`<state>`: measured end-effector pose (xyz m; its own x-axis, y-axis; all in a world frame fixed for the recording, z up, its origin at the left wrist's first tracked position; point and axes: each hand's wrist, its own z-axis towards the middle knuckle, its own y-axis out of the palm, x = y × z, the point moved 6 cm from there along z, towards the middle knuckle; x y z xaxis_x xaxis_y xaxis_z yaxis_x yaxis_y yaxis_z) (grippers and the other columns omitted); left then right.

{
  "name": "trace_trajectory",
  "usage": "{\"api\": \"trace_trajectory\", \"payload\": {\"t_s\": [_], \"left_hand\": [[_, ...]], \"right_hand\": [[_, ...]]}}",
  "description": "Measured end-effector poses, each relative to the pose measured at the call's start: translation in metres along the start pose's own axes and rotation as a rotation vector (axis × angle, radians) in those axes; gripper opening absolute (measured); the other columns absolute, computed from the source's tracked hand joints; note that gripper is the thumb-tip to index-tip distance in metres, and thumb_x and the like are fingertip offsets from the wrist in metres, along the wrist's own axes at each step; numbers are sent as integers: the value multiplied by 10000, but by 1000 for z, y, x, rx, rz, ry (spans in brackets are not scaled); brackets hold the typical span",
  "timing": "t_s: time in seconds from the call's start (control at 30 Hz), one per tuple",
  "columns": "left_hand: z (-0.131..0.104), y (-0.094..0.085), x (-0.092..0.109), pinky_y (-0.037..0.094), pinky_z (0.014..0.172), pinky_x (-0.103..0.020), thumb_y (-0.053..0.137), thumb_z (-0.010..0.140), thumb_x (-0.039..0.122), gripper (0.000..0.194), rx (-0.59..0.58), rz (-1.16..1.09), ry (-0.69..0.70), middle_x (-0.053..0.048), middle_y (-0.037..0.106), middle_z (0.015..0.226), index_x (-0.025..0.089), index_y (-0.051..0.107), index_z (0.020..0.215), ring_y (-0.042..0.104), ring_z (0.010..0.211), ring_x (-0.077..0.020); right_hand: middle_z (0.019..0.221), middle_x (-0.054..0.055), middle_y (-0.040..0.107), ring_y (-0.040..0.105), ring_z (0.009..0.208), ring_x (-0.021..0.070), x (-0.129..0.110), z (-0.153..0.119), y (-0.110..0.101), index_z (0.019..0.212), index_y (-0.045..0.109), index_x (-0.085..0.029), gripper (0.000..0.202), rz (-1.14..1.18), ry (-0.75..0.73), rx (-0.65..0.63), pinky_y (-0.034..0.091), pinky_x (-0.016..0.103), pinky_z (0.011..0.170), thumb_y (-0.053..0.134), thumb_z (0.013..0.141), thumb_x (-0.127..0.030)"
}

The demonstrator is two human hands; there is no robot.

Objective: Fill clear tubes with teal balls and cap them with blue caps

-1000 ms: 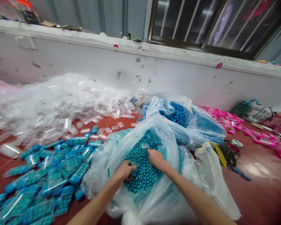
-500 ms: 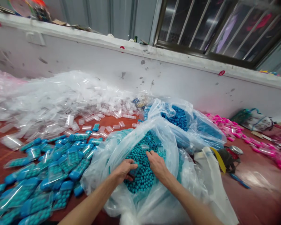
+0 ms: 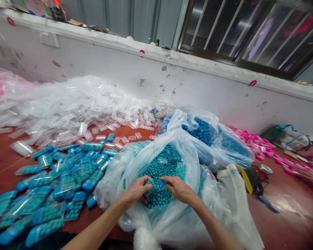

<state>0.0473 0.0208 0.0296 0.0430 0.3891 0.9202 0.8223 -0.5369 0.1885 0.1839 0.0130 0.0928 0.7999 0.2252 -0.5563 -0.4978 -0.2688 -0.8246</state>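
2 hands (image 3: 138, 189) (image 3: 180, 189) over beads (image 3: 159, 198), bag rim (image 3: 193, 159) around

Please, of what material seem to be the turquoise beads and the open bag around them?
The turquoise beads look like glossy, opaque plastic: even colour, small highlights; painted or coated beads are possible. The open bag seems thin, cloudy plastic film, slightly shiny, as it creases softly and lets colour show through.

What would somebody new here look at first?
Probably the shiny teal beads in the open plastic bag in the middle, with the left hand and right hand over them. Next, perhaps the blue-topped packets on the left and the big heap of clear plastic pieces behind. Hot-pink pieces also pop out on the right.
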Motion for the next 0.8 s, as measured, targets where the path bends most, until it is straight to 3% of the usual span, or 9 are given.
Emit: {"api": "trace_trajectory", "payload": {"t_s": [0.17,0.3,0.37,0.47,0.63,0.73,0.8], "left_hand": [[0,6,3,309,332,-166,584,657,489,422,-17,-5,46,84,443,603,198,424,918,475,384,-69],[-2,2,4,303,333,-163,563,681,429,326,39,81,96,116,348,522,184,448,863,322,324,-23],[-4,0,3,301,337,-159,547,697,407,296,36,103,90,114,346,521,183,458,869,323,331,-24],[-5,-2,1,277,327,-155,530,716,425,306,27,98,86,103,381,542,185,453,891,372,338,-32],[-5,5,5,300,336,-167,559,684,524,474,-1,21,156,75,450,602,161,454,970,413,352,-38],[-9,6,6,287,331,-177,576,650,566,667,55,-43,152,65,476,591,142,392,1130,440,359,-59],[-12,5,6,281,334,-183,597,629,570,796,94,-74,149,69,473,578,142,317,1239,442,360,-65]], "right_hand": [[863,43,687,619,812,171,-15,2,-2,1005,641,-171,278,122,19,136,445,257,753,442,812,-157],[871,38,690,614,840,177,-18,0,3,888,676,-192,219,21,-32,74,420,250,764,484,788,-155],[858,37,692,613,839,184,-14,-2,1,862,680,-198,221,-14,-33,26,414,256,759,482,778,-148],[748,24,668,604,725,165,-12,-4,-7,825,658,-185,208,63,16,96,419,247,694,455,784,-163],[498,-44,494,488,467,96,-11,0,12,653,573,-175,156,465,192,205,376,186,476,477,766,-224],[486,-45,468,450,453,87,-9,0,22,638,573,-174,178,536,212,252,358,181,450,480,766,-255],[518,-37,491,447,455,88,-7,0,27,666,588,-175,178,597,191,198,352,181,429,476,765,-273]]}}
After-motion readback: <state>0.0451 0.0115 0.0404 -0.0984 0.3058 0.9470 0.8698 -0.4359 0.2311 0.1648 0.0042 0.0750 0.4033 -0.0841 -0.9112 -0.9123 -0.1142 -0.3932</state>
